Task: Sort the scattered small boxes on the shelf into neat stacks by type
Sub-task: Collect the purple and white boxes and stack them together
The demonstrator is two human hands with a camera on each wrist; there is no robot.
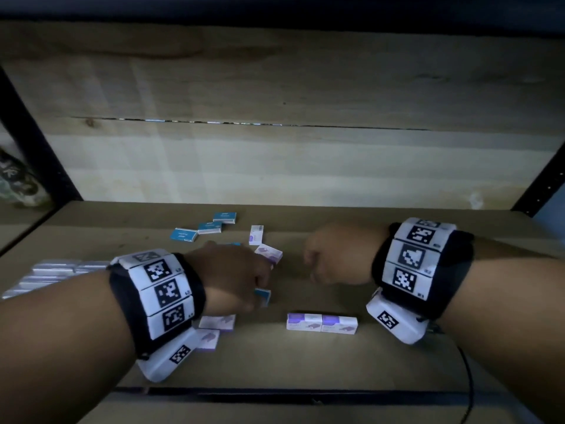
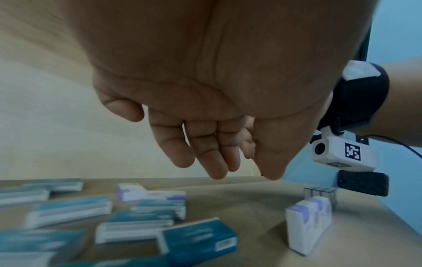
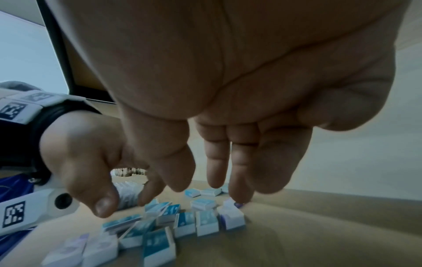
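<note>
We are reaching both forearms in from the lower corners of the head view, each wrist wearing a marker-covered band. Our left hand (image 1: 232, 270) is hanging at centre, palm down, fingers drooping loosely. Our right hand (image 1: 336, 255) is hovering at centre-right, fingers relaxed and pointing downward.
</note>
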